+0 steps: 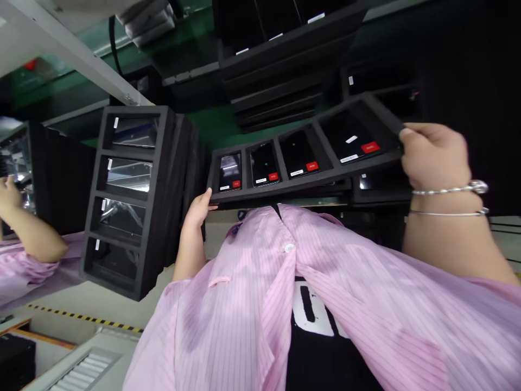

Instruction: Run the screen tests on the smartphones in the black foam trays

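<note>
A long black foam tray [260,191] is held tilted in front of my body, gripped at both ends. In its compartments lie several dark-screened phones [264,160], each with a white label and a red sticker. My left hand [198,209] grips the tray's left end, thumb against its edge; the rest of its fingers are partly hidden. Raised higher, my right hand [437,155] closes round the right end corner, so the tray slopes up to the right and bows slightly. Other foam trays lie partly visible beneath it.
To the left stands a stack of foam trays [148,217] with phones. Another tray stack [280,70] rises at the back. A dark tray [382,76] lies at the back right. At far left, another person's arm [36,233] reaches in. A white metal bar [81,51] crosses the upper left.
</note>
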Action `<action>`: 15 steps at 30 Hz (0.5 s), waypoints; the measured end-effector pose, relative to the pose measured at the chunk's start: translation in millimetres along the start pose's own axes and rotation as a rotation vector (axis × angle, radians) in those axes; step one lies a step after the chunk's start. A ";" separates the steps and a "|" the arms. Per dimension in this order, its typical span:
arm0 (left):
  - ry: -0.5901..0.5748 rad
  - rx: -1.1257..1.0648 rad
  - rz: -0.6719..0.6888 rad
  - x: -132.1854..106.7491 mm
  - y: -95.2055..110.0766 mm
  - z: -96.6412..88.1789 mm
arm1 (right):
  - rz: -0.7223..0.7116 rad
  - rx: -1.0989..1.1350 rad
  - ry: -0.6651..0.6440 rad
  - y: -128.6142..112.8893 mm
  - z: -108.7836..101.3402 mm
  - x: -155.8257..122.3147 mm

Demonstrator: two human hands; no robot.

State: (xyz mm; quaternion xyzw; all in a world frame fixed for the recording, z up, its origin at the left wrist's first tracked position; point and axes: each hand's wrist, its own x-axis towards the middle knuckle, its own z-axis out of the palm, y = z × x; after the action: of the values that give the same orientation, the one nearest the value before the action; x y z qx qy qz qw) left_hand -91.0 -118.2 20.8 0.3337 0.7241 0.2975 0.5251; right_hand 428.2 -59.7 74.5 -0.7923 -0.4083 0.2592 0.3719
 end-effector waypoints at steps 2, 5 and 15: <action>-0.092 -0.071 -0.008 5.2 -12.3 5.2 | -0.149 0.156 0.022 -12.6 -15.1 -9.3; -0.213 -0.126 0.003 11.1 -31.1 15.5 | -0.263 0.468 0.020 -12.8 -28.9 -20.0; -0.179 -0.166 0.193 -2.3 -12.6 2.6 | 0.124 0.702 -0.164 47.8 -33.7 -3.9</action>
State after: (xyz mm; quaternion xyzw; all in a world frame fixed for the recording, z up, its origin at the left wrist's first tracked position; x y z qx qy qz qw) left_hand -90.1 -127.4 11.6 0.3825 0.6119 0.3746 0.5822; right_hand 471.9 -94.3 56.4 -0.6160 -0.2742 0.4685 0.5709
